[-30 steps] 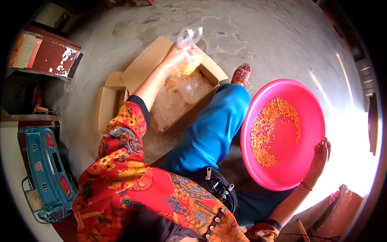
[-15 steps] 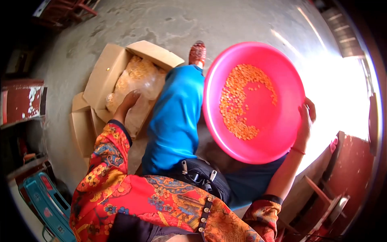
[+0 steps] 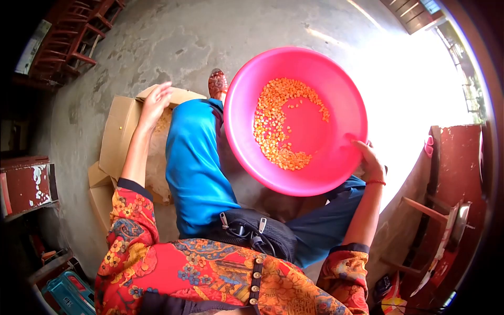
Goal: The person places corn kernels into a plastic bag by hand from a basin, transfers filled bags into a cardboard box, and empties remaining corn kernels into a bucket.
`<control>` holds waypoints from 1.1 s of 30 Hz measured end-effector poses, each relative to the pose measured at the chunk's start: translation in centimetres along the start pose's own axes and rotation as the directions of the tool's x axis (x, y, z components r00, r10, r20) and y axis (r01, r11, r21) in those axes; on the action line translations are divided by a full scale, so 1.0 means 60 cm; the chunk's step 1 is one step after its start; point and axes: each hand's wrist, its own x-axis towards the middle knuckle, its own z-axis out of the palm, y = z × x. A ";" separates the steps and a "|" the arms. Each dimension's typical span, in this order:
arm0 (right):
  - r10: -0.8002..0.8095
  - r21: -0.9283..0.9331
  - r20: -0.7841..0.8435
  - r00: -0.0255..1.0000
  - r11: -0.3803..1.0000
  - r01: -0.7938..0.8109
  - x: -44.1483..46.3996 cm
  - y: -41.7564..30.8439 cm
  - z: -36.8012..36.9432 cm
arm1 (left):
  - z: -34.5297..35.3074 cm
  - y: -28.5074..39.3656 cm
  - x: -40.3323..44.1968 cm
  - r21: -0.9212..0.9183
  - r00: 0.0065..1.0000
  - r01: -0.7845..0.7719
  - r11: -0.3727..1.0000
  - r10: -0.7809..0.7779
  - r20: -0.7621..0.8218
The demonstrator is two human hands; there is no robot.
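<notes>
A pink plastic basin (image 3: 344,113) is held above my legs, tilted slightly. Yellow-orange corn kernels (image 3: 270,123) lie in a curved band along its left side and bottom. My right hand (image 3: 369,157) grips the basin's lower right rim, thumb on the inside and the other fingers mostly hidden behind. On the left, my left hand (image 3: 156,105) is raised over the far part of an open cardboard box (image 3: 118,131), fingers stretched out and nothing visible in them. Inside the box is a clear plastic bag (image 3: 159,163) of yellowish contents, partly covered by my forearm and knee.
A black waist bag (image 3: 268,236) rests on my lap. Concrete floor (image 3: 194,31) stretches ahead, glaring with light at the right. Red chairs (image 3: 73,39) stand at the upper left, red wooden furniture (image 3: 457,168) at the right. A teal case (image 3: 71,294) sits at the lower left.
My left hand has come up off the plastic bag in the box, moving away from me. The basin and my right hand appear farther left as the view shifted; the grip remains.
</notes>
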 end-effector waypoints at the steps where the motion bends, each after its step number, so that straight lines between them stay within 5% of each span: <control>1: 0.003 0.117 0.080 0.997 0.993 -0.012 -0.002 0.003 0.003 | 0.027 0.034 0.018 -0.060 0.994 -0.077 0.995 0.081 0.074; 3: -0.019 0.193 0.031 0.999 0.981 0.013 -0.031 -0.010 0.013 | 0.090 0.094 0.034 -0.097 0.943 -0.253 0.963 0.267 0.200; 6: -0.009 0.325 -0.071 0.997 0.945 0.032 -0.086 -0.053 0.033 | 0.174 0.125 0.050 -0.098 0.902 -0.293 0.951 0.309 0.300; 11: -0.359 -0.266 -0.216 0.908 0.916 0.299 -0.099 -0.164 -0.049 | 0.304 0.083 0.062 -0.237 0.891 -0.077 0.968 0.173 0.419; 13: -0.463 -0.472 -0.197 0.864 0.818 0.330 -0.083 -0.188 -0.082 | 0.310 0.117 0.041 0.054 0.896 0.006 0.999 -0.030 0.443; 15: -0.509 -0.482 -0.319 0.800 0.814 0.325 -0.076 -0.216 -0.076 | 0.335 0.075 0.065 0.143 0.894 -0.171 0.975 0.092 0.438; 17: -0.596 -0.576 -0.268 0.757 0.729 0.370 -0.106 -0.255 -0.042 | 0.360 0.022 0.091 0.130 0.887 -0.277 0.952 0.202 0.416; 19: -0.694 -0.835 -0.261 0.671 0.512 0.204 -0.150 -0.288 0.009 | 0.370 0.010 0.100 0.227 0.901 -0.316 0.921 0.217 0.375; 21: -0.792 -0.890 -0.207 0.574 0.397 0.226 -0.145 -0.278 0.003 | 0.385 -0.005 0.109 0.195 0.888 -0.336 0.921 0.241 0.392; 23: -0.849 -0.958 -0.107 0.517 0.228 0.175 -0.163 -0.273 0.023 | 0.415 -0.056 0.133 0.189 0.784 -0.595 0.781 0.512 0.350; 24: -0.849 -0.959 -0.107 0.517 0.225 0.171 -0.180 -0.274 0.040 | 0.414 -0.032 0.117 0.300 0.836 -0.516 0.803 0.395 0.381; 25: -0.841 -0.951 -0.121 0.528 0.250 0.181 -0.204 -0.280 0.064 | 0.418 -0.025 0.112 0.296 0.835 -0.518 0.802 0.398 0.381; 27: -0.831 -0.942 -0.133 0.539 0.275 0.191 -0.239 -0.284 0.100 | 0.424 -0.015 0.105 0.238 0.904 -0.287 0.928 0.180 0.388; 29: -0.803 -0.898 -0.121 0.583 0.338 0.280 -0.261 -0.283 0.121 | 0.421 0.009 0.090 0.184 0.915 -0.237 0.954 0.156 0.371; 33: -0.912 -0.888 0.111 0.395 0.087 0.451 -0.275 -0.263 0.143 | 0.391 0.071 0.048 0.014 0.891 -0.216 0.976 0.191 0.412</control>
